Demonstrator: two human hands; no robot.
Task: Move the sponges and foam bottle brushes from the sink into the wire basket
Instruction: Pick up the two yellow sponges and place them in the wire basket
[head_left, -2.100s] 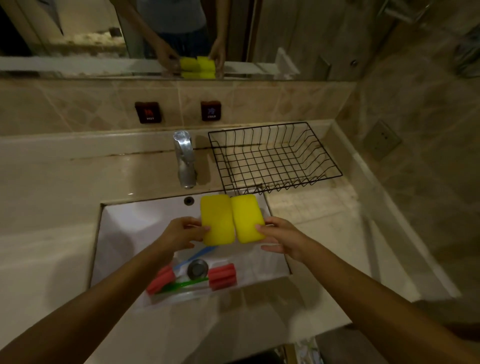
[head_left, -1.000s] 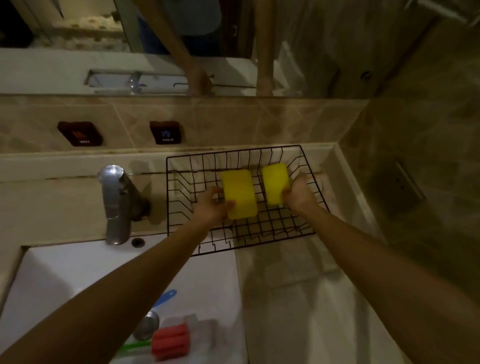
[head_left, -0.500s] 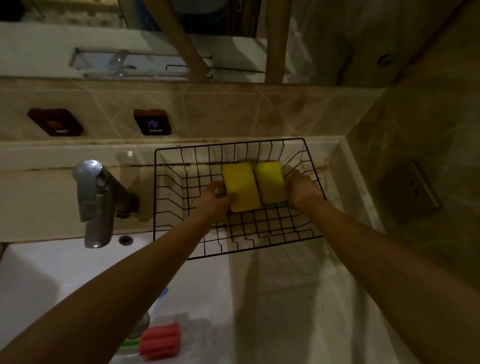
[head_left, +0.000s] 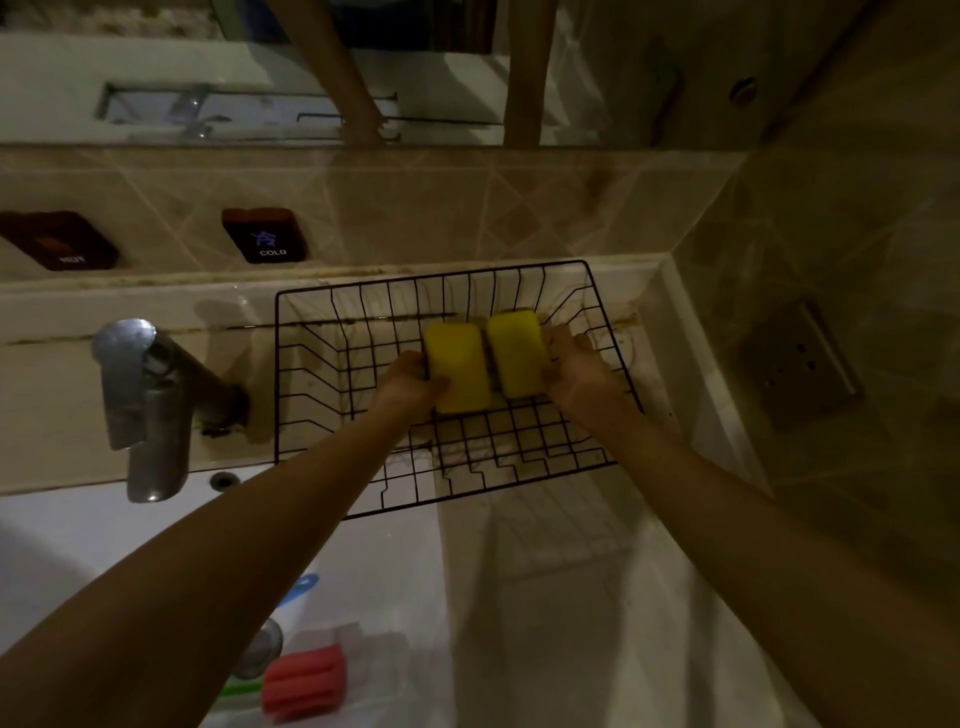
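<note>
Two yellow sponges lie side by side inside the black wire basket (head_left: 322, 312) on the counter. My left hand (head_left: 410, 387) grips the left sponge (head_left: 457, 366) and my right hand (head_left: 576, 371) grips the right sponge (head_left: 517, 351); both sponges sit low on the basket floor. In the white sink (head_left: 395, 561) at the bottom left lies a red foam bottle brush (head_left: 304, 683) with a green handle. A blue handle tip (head_left: 304, 587) shows beside my left forearm; the remainder of that brush is hidden.
A chrome tap (head_left: 148, 405) stands left of the basket behind the sink. Hot and cold wall buttons (head_left: 262, 234) sit on the tiled backsplash under a mirror. A tiled side wall with a socket plate (head_left: 797, 364) rises at the right.
Both hands carried the sponges from above the sink to the basket and lowered them onto its floor, pressed together side by side. The view has moved closer to the basket.
</note>
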